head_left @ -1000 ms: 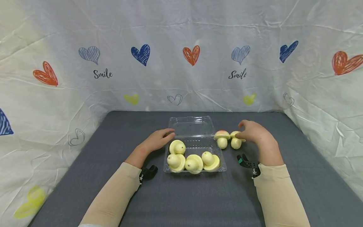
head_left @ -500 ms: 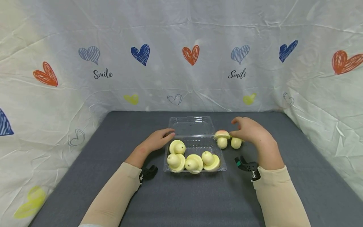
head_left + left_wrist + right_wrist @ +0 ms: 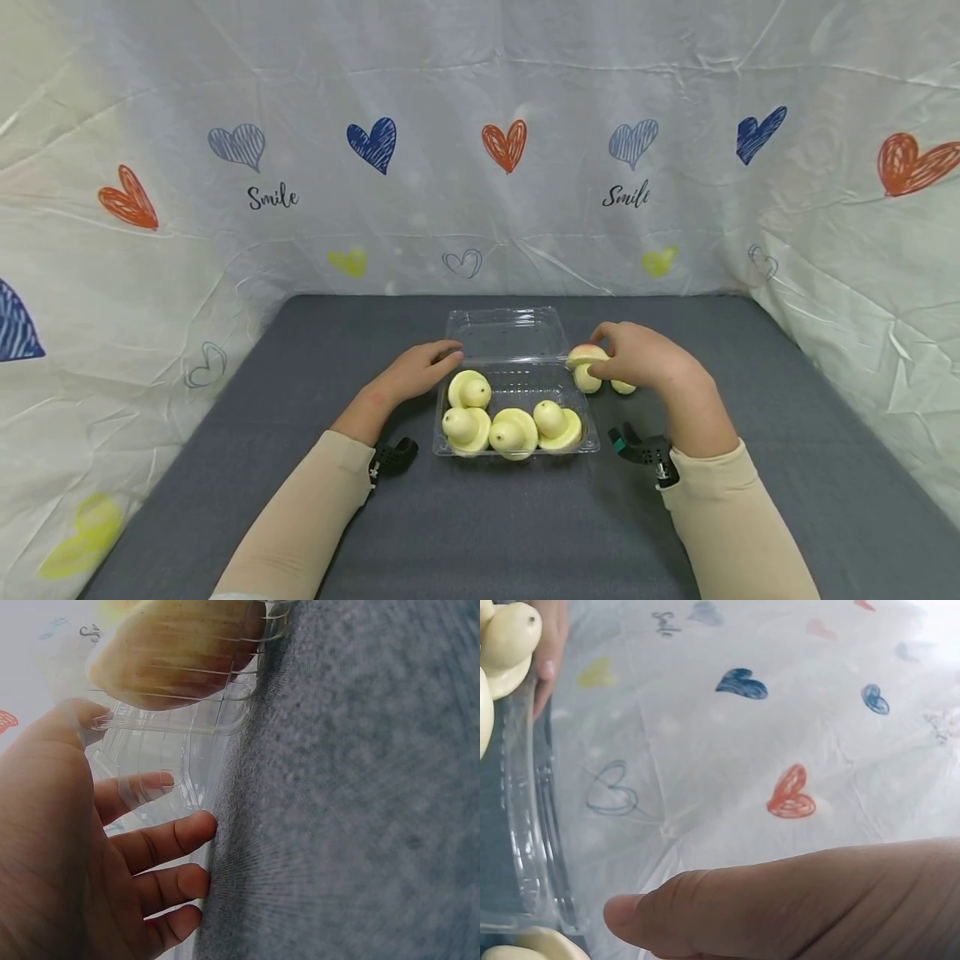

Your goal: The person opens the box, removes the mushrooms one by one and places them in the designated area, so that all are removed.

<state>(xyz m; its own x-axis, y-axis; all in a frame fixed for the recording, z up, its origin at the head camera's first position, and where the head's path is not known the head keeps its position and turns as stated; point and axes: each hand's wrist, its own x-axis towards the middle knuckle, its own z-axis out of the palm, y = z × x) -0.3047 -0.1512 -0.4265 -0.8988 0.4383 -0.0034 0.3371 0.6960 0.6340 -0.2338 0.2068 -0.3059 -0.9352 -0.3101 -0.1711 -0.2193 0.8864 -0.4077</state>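
A clear plastic clamshell box [image 3: 525, 383] lies with its lid [image 3: 510, 333] folded back, several pale yellow mushrooms [image 3: 512, 432] along its near and left sides. My left hand [image 3: 408, 372] is at the box's left edge; in the left wrist view its thumb [image 3: 84, 712] meets the rim and the other fingers spread loosely by the plastic. My right hand [image 3: 652, 358] reaches over a mushroom with a reddish cap [image 3: 581, 356] just right of the box, thumb and forefinger apart around it. A second mushroom [image 3: 623, 387] is mostly hidden beneath that hand.
A dark grey cloth [image 3: 495, 525] covers the table. White sheeting [image 3: 555, 108] printed with hearts hangs at the back and both sides. Black straps [image 3: 397, 456] sit on both wrists.
My right hand has moved left, from over the farther-right mushroom to the reddish-capped one nearest the box. The left hand and box have stayed put.
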